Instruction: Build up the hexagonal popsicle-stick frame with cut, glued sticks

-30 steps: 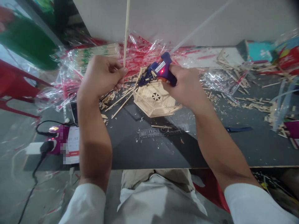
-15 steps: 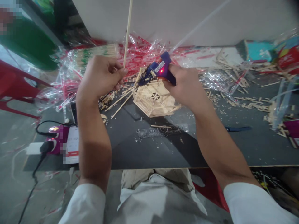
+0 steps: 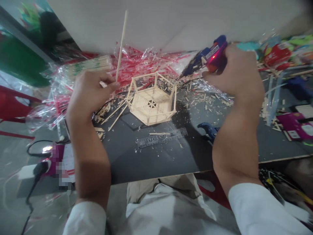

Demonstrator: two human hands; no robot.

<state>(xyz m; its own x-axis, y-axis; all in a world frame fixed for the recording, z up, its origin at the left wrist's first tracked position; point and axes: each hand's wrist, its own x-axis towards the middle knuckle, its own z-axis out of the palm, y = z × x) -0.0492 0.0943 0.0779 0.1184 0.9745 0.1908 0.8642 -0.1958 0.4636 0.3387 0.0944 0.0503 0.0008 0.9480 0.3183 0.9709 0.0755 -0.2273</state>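
Note:
My left hand [image 3: 91,93] pinches the lower end of a thin wooden stick [image 3: 121,45], which points up and tilts slightly right. In my right hand [image 3: 241,73] is a dark blue glue gun [image 3: 212,56] with a red light lit, its nozzle end pointing down and left. Between the hands, a six-sided basket [image 3: 149,119] built of small sticks rests on the dark table [image 3: 156,166]. Its floor is layered with sticks around a small open centre, and a raised stick frame rings the top. Neither hand touches the basket.
A clear ruler [image 3: 162,138] lies in front of the basket. Blue-handled cutters [image 3: 207,130] lie beside my right forearm. Plastic wrappers [image 3: 144,62] and stick offcuts are heaped behind. A purple power strip [image 3: 52,160] and a phone [image 3: 69,160] sit at left, another purple block [image 3: 293,125] at right.
My right hand has carried the glue gun away from the basket, to the right. The basket's upper frame now shows fully. My left hand still holds the stick, slightly lower and further left in view.

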